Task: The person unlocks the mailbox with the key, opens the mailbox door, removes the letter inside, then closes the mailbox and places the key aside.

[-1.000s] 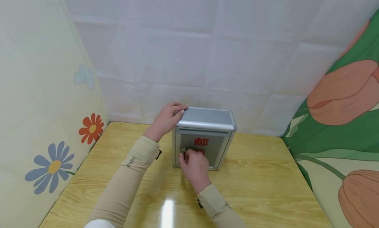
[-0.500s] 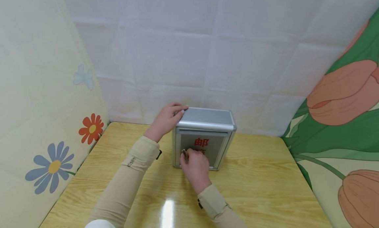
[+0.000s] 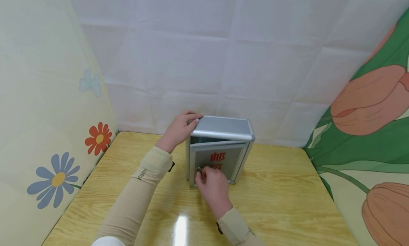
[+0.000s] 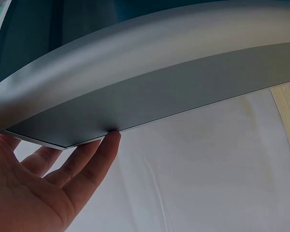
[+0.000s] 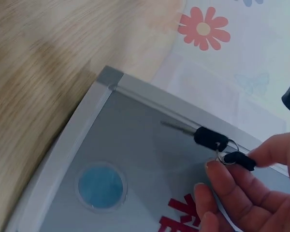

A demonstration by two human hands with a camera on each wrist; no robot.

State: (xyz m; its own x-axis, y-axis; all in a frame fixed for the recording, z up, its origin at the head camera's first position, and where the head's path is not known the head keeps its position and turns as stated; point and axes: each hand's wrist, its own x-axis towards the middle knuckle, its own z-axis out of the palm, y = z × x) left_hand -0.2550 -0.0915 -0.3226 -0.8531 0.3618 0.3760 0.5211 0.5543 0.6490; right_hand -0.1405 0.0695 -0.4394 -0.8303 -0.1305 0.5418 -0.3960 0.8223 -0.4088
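A silver metal box (image 3: pixel 223 126) with red characters stands on the table, its front door (image 3: pixel 230 164) ajar along the top and left side. My left hand (image 3: pixel 178 131) rests on the box's top left corner; in the left wrist view its fairly straight fingers (image 4: pixel 94 169) touch the edge of the top. At the left side of the door, my right hand (image 3: pixel 214 187) pinches a black-headed key (image 5: pixel 240 160) at the lock. A second black-headed key (image 5: pixel 209 137) hangs from the same ring. The lock itself is mostly hidden by the fingers.
The wooden table (image 3: pixel 281 196) extends around the box. Behind it hangs a white creased cloth (image 3: pixel 191 61). Flower-printed panels flank the table at left (image 3: pixel 38 114) and right (image 3: pixel 351 157). A round blue spot (image 5: pixel 100 186) shows on the door.
The door has swung outward from the box, exposing a dark gap under the top. My right hand has moved slightly toward me with it. My left hand has stayed in place.
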